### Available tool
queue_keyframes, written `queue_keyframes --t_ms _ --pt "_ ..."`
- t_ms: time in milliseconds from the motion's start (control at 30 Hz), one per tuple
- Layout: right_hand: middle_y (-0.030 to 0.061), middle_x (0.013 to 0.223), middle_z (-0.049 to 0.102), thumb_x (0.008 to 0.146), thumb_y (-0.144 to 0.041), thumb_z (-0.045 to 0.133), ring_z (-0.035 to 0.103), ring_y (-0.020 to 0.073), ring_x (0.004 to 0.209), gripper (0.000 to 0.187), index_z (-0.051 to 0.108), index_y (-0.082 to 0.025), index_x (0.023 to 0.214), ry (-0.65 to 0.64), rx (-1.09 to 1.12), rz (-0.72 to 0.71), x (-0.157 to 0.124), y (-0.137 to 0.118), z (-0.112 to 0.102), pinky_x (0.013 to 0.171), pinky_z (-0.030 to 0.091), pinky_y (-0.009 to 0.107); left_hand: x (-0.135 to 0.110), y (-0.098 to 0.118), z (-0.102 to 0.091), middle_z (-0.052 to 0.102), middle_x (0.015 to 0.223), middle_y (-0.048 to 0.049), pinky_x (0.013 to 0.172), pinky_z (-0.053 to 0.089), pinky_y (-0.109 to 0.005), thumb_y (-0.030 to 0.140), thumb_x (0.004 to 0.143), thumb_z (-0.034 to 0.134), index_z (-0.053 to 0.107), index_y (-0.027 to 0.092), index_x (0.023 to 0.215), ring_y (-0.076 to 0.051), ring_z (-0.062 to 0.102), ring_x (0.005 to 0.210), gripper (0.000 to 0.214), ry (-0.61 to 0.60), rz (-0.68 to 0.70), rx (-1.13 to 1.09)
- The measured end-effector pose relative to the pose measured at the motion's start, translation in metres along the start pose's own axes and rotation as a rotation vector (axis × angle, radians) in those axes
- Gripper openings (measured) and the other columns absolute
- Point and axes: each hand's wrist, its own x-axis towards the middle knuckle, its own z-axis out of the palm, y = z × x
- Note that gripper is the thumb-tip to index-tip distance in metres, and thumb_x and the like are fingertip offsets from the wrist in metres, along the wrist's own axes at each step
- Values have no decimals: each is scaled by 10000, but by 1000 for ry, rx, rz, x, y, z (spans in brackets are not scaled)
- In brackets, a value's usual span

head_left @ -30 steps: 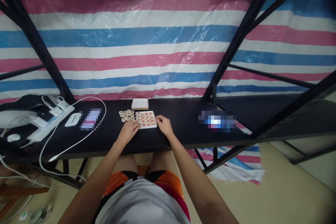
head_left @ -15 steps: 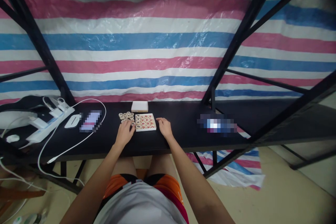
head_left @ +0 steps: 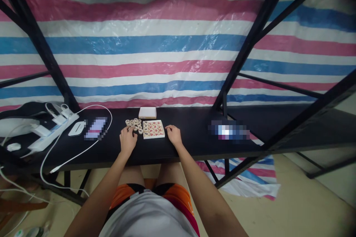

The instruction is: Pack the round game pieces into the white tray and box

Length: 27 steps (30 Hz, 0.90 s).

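Observation:
A shallow white box (head_left: 154, 137) sits on the black tabletop, filled with rows of round xiangqi pieces. Most of these carry red characters, and those along its left side carry black ones. Loose xiangqi pieces (head_left: 135, 121) lie in a cluster just left of the box. My left hand (head_left: 128, 140) is at the near edge of that cluster, its fingertips bent down on or beside the pieces and the thumb apart. I see nothing held in it. My right hand (head_left: 174, 136) rests on the table by the box's right side, loosely bent, fingers apart and holding nothing.
Behind the box stands a white lid (head_left: 147, 112). To the left are a phone (head_left: 96, 128), a small white device (head_left: 76, 128), a power strip (head_left: 52, 133) and white cables. A blurred lit screen (head_left: 228, 130) lies at the right. Black frame posts and a striped sheet enclose the table.
My left hand has drawn left and slightly back, away from the box's left edge, uncovering more loose pieces. My right hand stays in almost the same place.

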Motion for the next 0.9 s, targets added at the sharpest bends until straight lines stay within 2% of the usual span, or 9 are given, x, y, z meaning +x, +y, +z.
queue_keyframes --t_ms 67,233,467,600,667,800,900 --pt "53 920 695 815 -145 413 626 178 863 305 714 -190 824 3 2 3 0 0 0 856 441 273 1 -2 1 572 1169 -110 833 441 -388 187 813 498 626 201 1094 -281 507 1058 309 -12 -55 -23" --pt "43 898 696 810 -152 413 625 172 848 301 708 -207 797 19 14 -11 -1 1 0 849 442 272 -1 -2 0 602 1061 -113 779 435 -402 195 821 488 660 195 922 -286 540 964 200 -37 -22 16" --pt "38 888 696 799 -159 419 622 173 828 290 703 -211 794 20 26 -8 -1 2 0 828 444 274 -2 2 -3 588 951 -118 736 430 -369 220 834 476 615 182 1002 -270 536 905 222 -7 -28 94" --pt "43 885 695 803 -165 412 622 176 828 291 700 -203 788 18 31 -16 -1 1 0 824 440 276 -1 2 -4 542 1071 -140 743 436 -371 228 817 496 576 166 1120 -284 518 959 319 57 -75 72" --pt "42 883 696 802 -167 412 622 174 831 288 698 -202 789 21 35 -17 -2 1 -1 824 438 274 0 2 -3 529 1137 -149 760 435 -381 220 812 499 549 158 1183 -297 508 1002 379 45 -87 67" --pt "35 880 697 799 -177 411 621 170 825 287 696 -208 790 18 52 -29 -2 1 -1 823 438 272 -1 2 -1 559 1103 -138 766 428 -396 205 829 472 588 175 1134 -295 522 981 329 -29 -48 86" --pt "29 873 695 794 -189 405 619 169 813 293 696 -214 785 23 63 -34 -2 2 -1 819 440 273 -2 2 0 558 1072 -137 749 429 -391 208 828 474 611 178 1060 -293 528 961 271 -18 -54 93"
